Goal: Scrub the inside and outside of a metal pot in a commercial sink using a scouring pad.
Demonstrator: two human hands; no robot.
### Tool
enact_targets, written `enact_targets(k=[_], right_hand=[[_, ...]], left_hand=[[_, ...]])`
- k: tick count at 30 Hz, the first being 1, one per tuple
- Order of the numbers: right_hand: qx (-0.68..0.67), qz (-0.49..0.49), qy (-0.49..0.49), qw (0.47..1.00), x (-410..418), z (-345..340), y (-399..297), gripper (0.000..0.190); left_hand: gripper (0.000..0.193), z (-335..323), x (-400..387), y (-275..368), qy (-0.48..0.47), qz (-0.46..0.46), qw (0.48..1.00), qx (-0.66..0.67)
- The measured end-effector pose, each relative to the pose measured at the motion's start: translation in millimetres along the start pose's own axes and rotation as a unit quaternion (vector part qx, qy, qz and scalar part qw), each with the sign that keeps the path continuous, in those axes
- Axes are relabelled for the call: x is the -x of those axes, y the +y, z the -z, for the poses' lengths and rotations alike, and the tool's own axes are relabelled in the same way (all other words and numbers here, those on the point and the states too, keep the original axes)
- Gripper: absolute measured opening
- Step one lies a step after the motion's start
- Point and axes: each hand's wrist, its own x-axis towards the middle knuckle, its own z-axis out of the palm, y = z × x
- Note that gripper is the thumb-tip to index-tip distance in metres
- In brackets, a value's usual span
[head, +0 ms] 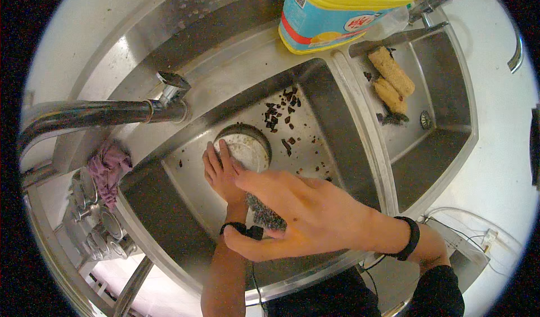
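Observation:
My left hand (222, 171) lies with spread fingers on a round pale metal piece (247, 150) at the bottom of the left sink basin (190, 190). Closer to the camera, my right hand (312, 215) is curled around a grey steel wool scrubber (265, 213), which shows between the thumb and fingers. Dark broken bits (274, 114) are scattered over the basin floor beyond and to the right of the round piece. The underside of the round piece is hidden.
A metal tap (105, 111) reaches in from the left, near a purple cloth (107, 165) on the rim. A large yellow and blue container (325, 26) stands behind the basins. Two tan rolled pieces (391, 72) lie in the right basin. Stacked metalware (101, 228) is at lower left.

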Motion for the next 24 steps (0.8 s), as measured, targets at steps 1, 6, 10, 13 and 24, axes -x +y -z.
enact_targets(k=[1, 6, 10, 13, 24], right_hand=[[0.012, 0.007, -0.007, 1.0, -1, 3, 1, 0.053], [0.021, -0.012, -0.028, 0.999, -1, -12, 4, 0.049], [0.03, -0.102, -0.028, 0.994, 10, -57, 42, 0.04], [-0.036, -0.247, -0.01, 0.968, 21, -97, 88, 0.039], [0.059, -0.29, 0.083, 0.952, 63, -187, 82, 0.039]], left_hand=[[0.05, -1, 1, -1, -0.001, -0.002, 1.0, -0.012], [0.049, -13, 5, -13, 0.002, -0.014, 1.0, 0.008], [0.049, -2, -3, 0, -0.031, -0.008, 0.999, -0.002], [0.05, 7, -9, 7, -0.017, -0.011, 1.0, 0.018], [0.053, 10, -20, 11, -0.03, 0.013, 0.999, 0.032]])
